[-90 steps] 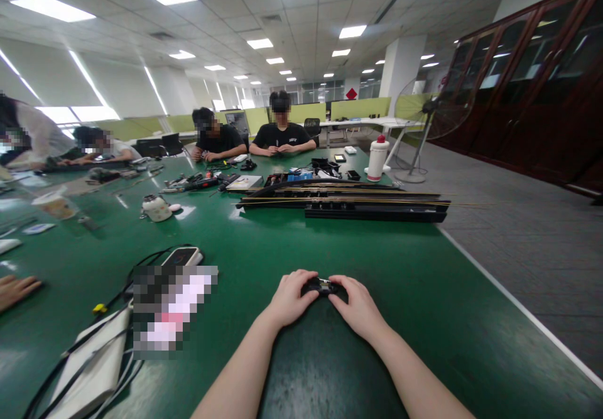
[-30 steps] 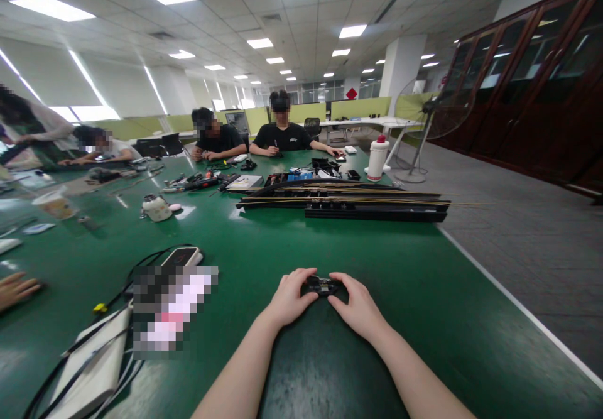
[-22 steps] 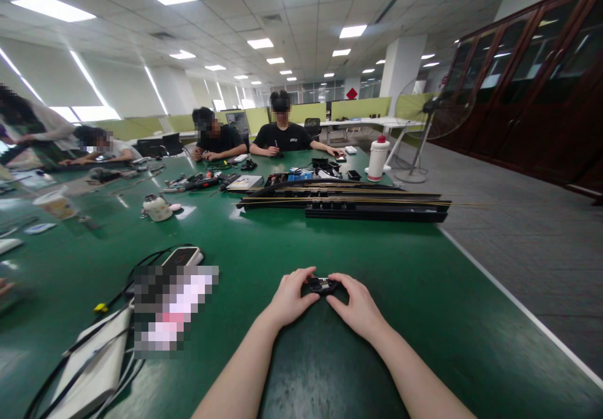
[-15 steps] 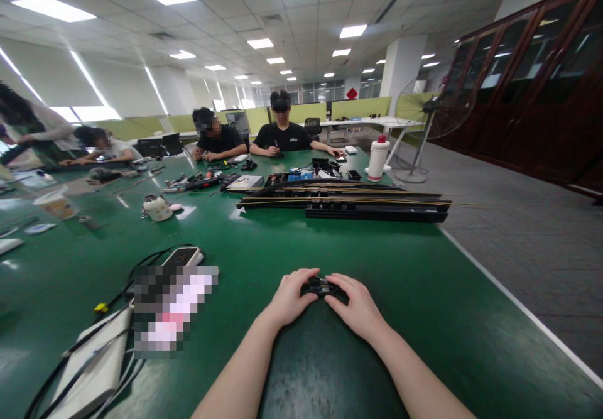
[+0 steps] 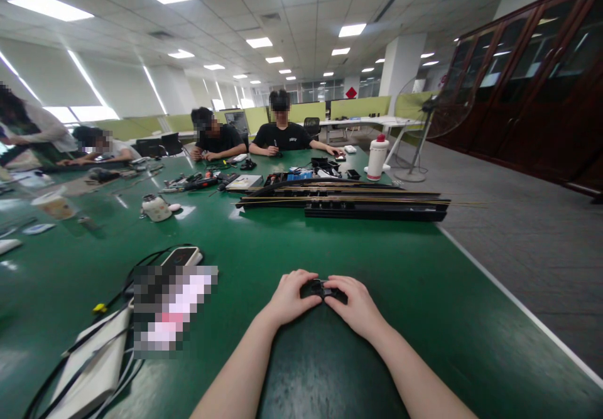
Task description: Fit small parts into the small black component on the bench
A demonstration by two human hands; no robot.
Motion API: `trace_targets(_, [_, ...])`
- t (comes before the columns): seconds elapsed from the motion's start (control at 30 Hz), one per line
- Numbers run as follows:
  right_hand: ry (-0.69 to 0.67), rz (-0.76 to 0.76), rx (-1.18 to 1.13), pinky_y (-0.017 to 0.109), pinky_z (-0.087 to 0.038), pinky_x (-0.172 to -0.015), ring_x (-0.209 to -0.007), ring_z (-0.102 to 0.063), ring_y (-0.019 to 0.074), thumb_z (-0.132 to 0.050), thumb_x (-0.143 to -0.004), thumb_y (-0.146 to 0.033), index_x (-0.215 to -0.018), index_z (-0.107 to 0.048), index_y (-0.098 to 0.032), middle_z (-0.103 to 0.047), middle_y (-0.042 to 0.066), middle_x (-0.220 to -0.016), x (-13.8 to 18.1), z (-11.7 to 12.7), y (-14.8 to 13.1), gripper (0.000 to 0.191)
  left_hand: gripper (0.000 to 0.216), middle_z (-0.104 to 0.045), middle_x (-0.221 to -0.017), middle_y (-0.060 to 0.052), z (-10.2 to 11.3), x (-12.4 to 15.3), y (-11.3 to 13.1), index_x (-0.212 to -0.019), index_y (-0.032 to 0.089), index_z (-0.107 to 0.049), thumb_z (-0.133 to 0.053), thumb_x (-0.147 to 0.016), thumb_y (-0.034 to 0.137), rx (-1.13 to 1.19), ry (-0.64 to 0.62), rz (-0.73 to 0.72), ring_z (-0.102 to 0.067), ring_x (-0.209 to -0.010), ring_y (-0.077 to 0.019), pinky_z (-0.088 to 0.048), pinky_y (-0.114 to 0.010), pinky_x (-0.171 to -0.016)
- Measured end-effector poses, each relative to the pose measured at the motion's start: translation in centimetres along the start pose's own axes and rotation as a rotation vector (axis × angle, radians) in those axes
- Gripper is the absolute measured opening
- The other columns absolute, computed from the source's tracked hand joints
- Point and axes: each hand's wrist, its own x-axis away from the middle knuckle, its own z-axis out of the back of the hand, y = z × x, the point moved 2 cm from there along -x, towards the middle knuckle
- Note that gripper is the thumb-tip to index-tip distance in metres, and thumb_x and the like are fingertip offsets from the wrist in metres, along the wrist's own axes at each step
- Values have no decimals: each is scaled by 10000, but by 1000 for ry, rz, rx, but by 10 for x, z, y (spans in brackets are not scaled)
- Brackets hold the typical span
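Observation:
Close over the green table, both my hands grip a small black part (image 5: 321,287), one at each end. My left hand (image 5: 289,299) curls its fingers and thumb around the part's left end. From the other side, my right hand (image 5: 354,303) pinches the right end, fingertips along the far edge and thumb in front. Between the two sets of fingertips only a short dark middle section shows. Much of the part is hidden by my fingers, and its exact kind cannot be made out.
Long black rails (image 5: 377,208) with thin brass-coloured rods lie across the table ahead. To the left are a white power bank (image 5: 183,257), cables and a pale flat box (image 5: 92,365). Beyond stand a small jar (image 5: 156,208) and a white bottle (image 5: 377,160). Several people sit or stand around.
My fingertips have drawn nearer together over the black part. The metallic-looking middle seen before is now mostly covered or turned away. My forearms stay nearly in place.

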Motion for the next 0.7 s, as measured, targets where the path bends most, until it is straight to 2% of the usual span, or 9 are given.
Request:
trace_targets(0.17, [-6, -2, -3, 452, -362, -997, -1112, -565, 239, -639, -734, -244, -956, -696, -266, -666, 57, -1137, 0, 2, -1, 231, 487, -627, -1106, -42, -1, 0, -2, -1176, 244, -569, -715, -721, 336, -5, -1, -1, -539, -1043, -242, -387, -377, -927])
trace_targets(0.3, [5, 1, -20, 458, -370, -995, -1100, -575, 241, -645, -730, -244, -936, -700, -269, -675, 52, -1119, 0, 2, -1, 215, 430, -646, -1070, -32, -1, 0, -2, -1139, 250, -591, -705, -730, 318, -15, -5, 4, -549, -1015, -236, -393, -371, -912])
trace_targets(0.47, [69, -12, -161, 427, -398, -992, -1073, -593, 230, -628, -737, -251, -942, -698, -246, -684, 59, -1093, -1, 2, 3, 216, 412, -636, -1095, -36, 0, 0, 0, -1147, 252, -587, -680, -750, 311, -12, -3, 5, -542, -1035, -242, -386, -382, -928])
trace_targets(0.7, [107, -120, -329, 416, -438, -955, -996, -628, 234, -623, -732, -313, -960, -688, -212, -704, 64, -1027, -2, 6, 7, 258, 410, -618, -1121, -40, -1, 0, -1, -1175, 251, -570, -647, -773, 281, -5, 10, -5, -532, -1055, -237, -383, -383, -938])
